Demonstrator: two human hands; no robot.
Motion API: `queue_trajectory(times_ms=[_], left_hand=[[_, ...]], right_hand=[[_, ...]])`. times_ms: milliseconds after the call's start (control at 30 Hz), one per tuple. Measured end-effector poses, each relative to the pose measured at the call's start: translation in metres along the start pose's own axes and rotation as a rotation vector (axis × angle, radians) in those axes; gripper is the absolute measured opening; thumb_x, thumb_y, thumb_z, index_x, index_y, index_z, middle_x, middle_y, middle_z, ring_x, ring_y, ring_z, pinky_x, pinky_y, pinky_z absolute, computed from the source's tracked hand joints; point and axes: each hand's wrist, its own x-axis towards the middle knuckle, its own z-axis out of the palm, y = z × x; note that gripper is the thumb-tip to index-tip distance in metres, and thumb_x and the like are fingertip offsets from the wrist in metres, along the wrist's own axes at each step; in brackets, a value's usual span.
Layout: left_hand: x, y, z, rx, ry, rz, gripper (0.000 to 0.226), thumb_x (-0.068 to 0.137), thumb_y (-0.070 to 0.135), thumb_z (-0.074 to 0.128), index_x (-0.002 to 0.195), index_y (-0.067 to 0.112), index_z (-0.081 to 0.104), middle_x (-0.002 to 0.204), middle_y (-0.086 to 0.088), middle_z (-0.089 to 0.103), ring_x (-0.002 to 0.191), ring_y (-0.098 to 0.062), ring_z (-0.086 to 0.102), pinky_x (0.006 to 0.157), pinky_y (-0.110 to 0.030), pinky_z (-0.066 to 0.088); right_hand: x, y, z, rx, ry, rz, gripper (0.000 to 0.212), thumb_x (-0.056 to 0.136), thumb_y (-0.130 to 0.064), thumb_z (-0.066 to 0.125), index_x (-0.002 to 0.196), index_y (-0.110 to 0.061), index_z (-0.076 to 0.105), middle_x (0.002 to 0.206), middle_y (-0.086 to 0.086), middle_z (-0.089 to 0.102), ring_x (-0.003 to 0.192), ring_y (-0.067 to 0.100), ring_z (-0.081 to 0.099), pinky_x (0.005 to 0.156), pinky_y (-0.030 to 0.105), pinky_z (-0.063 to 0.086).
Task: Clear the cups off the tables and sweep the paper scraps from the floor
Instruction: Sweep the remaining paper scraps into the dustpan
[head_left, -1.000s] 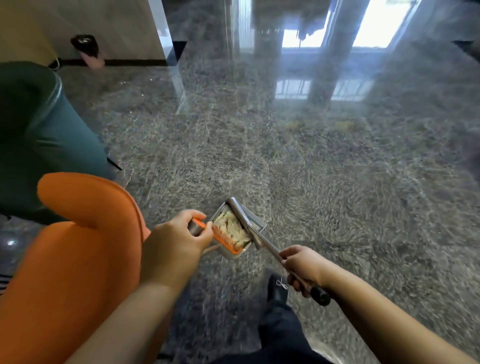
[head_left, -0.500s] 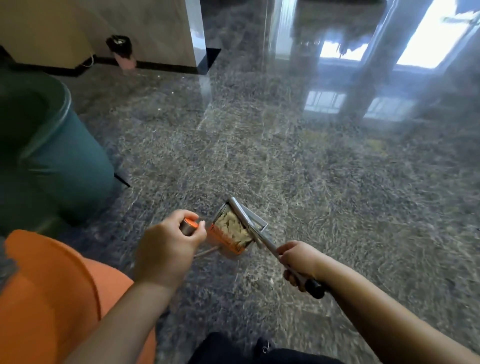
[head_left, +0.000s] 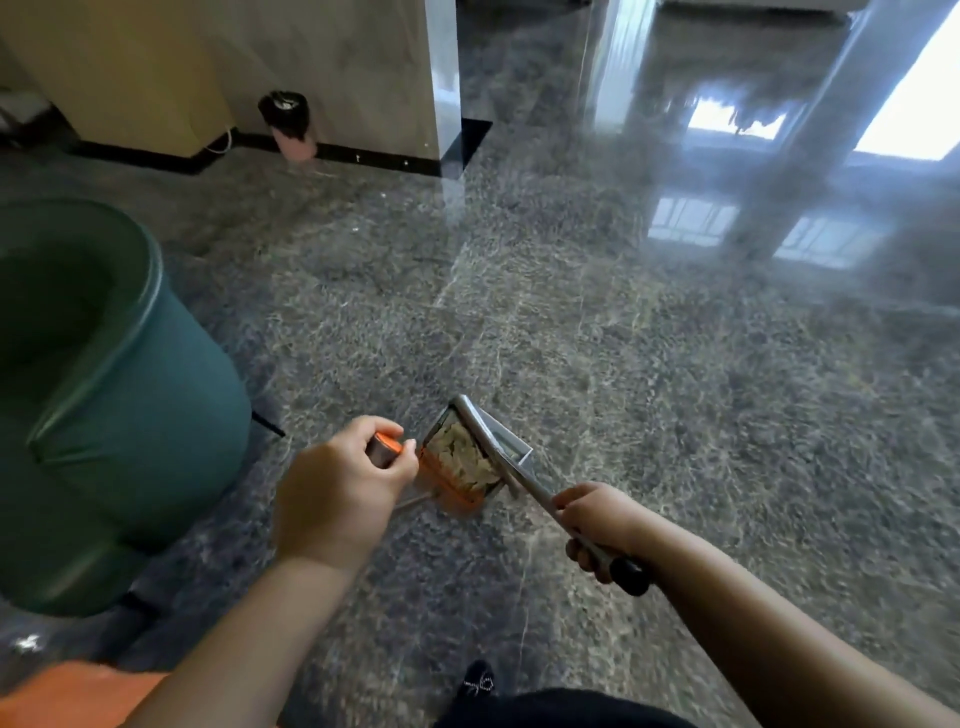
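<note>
While my left hand (head_left: 340, 496) grips the broom handle (head_left: 384, 451) and right hand (head_left: 597, 525) grips the dustpan handle (head_left: 524, 486), scraps (head_left: 462, 460) lie in the dustpan (head_left: 511, 449), just right of the bristles (head_left: 447, 486).

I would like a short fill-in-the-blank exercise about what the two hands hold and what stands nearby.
1. The right hand grips the long handle of the metal ____.
2. The dustpan holds paper ____.
3. The left hand grips the top of the broom handle, whose bristles are ____ in colour.
4. The armchair on the left is ____.

Missing words: dustpan; scraps; orange; green
</note>
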Motion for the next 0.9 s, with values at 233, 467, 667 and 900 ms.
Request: queue_trajectory(times_ms=[233,467,667,900], left_hand=[[0.133,-0.003,0.025,0.025,0.049,0.011,0.018,0.073,0.04,0.078,0.085,0.029,0.07,0.069,0.003,0.07,0.065,-0.027,0.064,0.058,-0.03,0.05],[0.28,0.0,0.077,0.085,0.116,-0.025,0.015,0.072,0.039,0.079,0.081,0.03,0.071,0.065,0.004,0.069,0.053,-0.019,0.055,0.049,-0.02,0.034],[0.397,0.013,0.098,0.118,0.143,-0.092,0.016,0.073,0.036,0.079,0.084,0.027,0.072,0.069,-0.002,0.071,0.065,-0.031,0.065,0.055,-0.029,0.047],[0.514,-0.003,0.109,0.121,0.22,-0.094,0.015,0.072,0.031,0.081,0.084,0.027,0.072,0.063,0.0,0.069,0.058,-0.027,0.063,0.053,-0.026,0.044]], right_hand=[[0.079,-0.114,-0.026,-0.097,-0.012,-0.073,0.035,0.087,0.004,0.036,0.114,0.005,0.057,0.057,0.006,0.046,0.032,0.012,0.045,0.031,0.014,0.03],[0.197,-0.232,-0.068,-0.098,-0.059,-0.074,0.028,0.088,0.004,0.035,0.096,-0.008,0.058,0.059,0.009,0.047,0.026,0.013,0.044,0.032,0.014,0.032],[0.271,-0.342,-0.103,-0.139,-0.095,-0.075,0.029,0.088,0.003,0.034,0.099,-0.008,0.058,0.056,0.008,0.048,0.027,0.014,0.045,0.033,0.014,0.032],[0.344,-0.455,-0.113,-0.155,-0.123,-0.108,0.033,0.089,0.006,0.034,0.112,0.0,0.058,0.061,0.011,0.045,0.025,0.013,0.044,0.032,0.013,0.032]])
